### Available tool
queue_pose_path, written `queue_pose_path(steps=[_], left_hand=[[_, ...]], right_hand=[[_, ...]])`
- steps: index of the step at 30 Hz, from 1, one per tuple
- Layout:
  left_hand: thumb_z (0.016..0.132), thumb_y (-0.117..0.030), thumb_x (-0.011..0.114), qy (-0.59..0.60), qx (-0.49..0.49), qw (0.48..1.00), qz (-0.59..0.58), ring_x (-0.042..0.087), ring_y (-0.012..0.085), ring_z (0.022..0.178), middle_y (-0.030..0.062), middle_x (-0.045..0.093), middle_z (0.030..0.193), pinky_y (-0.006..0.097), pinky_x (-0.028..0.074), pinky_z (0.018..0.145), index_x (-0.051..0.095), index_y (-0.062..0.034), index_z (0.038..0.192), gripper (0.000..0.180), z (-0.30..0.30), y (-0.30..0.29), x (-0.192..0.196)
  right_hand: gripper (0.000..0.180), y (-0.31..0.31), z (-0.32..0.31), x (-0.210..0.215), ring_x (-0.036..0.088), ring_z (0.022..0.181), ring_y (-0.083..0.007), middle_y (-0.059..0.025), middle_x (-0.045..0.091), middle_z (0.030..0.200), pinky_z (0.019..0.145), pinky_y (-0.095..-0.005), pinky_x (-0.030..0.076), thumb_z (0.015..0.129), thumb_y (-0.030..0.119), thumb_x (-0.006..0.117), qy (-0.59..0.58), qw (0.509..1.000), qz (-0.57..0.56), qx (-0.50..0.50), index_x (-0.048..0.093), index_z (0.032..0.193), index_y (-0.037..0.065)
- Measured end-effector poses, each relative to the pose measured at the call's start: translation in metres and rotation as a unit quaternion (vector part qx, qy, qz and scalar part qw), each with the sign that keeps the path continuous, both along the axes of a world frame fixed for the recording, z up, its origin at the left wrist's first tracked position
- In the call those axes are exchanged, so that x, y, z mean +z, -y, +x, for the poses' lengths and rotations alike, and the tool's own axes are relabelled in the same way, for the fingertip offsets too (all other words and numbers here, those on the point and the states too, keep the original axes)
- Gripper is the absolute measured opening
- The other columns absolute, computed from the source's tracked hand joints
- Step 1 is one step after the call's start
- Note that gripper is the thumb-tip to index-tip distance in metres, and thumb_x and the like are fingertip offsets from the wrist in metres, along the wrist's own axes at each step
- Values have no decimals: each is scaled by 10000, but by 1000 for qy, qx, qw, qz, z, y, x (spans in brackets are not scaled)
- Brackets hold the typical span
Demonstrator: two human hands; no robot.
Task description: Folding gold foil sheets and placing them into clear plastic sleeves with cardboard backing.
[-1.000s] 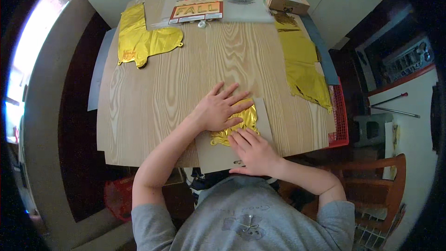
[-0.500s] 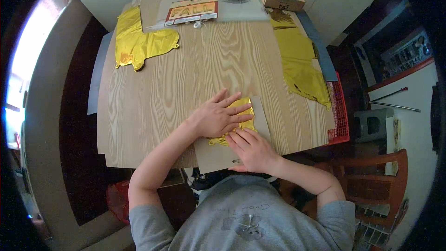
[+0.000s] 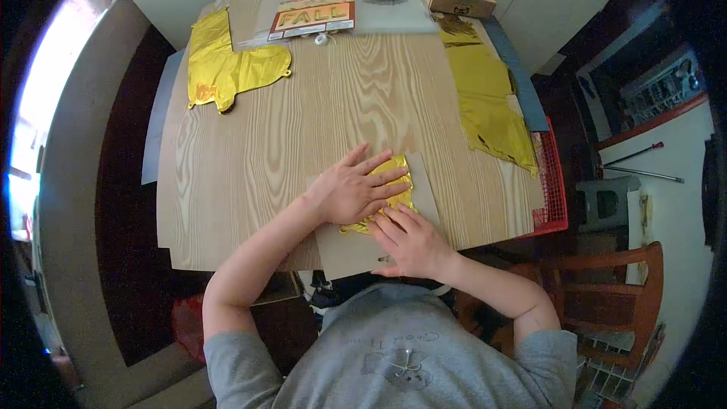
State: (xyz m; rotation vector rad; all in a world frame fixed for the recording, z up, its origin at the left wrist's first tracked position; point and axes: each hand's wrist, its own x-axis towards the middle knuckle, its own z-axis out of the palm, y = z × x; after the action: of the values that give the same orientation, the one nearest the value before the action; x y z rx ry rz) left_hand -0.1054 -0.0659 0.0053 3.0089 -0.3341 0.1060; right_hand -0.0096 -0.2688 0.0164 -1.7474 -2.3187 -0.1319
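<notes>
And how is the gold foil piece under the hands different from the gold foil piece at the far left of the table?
The near foil is partly covered by the left hand and right hand; the far-left foil is uncovered. The near foil rests on a pale card, the far-left foil on the wood-grain table. The near foil shows a smaller area than the far-left foil. Both are shiny gold.

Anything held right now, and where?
Can't tell: left hand lies flat on crinkled shiny gold foil; right hand's fingers cover its near end, pinch unclear.
</notes>
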Motion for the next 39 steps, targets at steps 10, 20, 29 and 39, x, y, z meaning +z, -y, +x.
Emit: queue_pose_path(steps=[10,20,29,39], left_hand=[[976,-418,380,-18,5,1000,11,237,259,1443,0,334,1532,533,113,1171,360,-172,1471,553,-10,-1,4],[970,-463,395,-51,-21,998,-4,235,265,1440,-12,335,1531,513,123,1176,364,-164,1468,582,-27,-11,10],[986,-409,384,-118,-5,993,-21,239,239,1440,-33,345,1526,505,110,1180,385,-211,1460,513,-59,1,22],[974,-483,358,-169,31,981,-85,271,267,1430,48,327,1535,549,86,1170,335,-118,1478,622,-86,8,36]], right_hand=[[807,1,-1,-5,477,1183,-305,-131,541,1201,1069,-454,379,694,625,664,-11,1000,19,-4,566,1228,29],[794,1,0,-6,492,1185,-306,-142,550,1193,1075,-461,379,668,615,693,-31,999,9,-3,567,1189,30],[761,0,1,-8,502,1173,-315,-149,552,1186,1046,-473,410,649,573,720,-60,998,21,-4,572,1157,25],[753,1,2,-8,504,1159,-321,-179,526,1234,1037,-461,420,642,563,731,-68,998,9,-4,571,1155,36]])
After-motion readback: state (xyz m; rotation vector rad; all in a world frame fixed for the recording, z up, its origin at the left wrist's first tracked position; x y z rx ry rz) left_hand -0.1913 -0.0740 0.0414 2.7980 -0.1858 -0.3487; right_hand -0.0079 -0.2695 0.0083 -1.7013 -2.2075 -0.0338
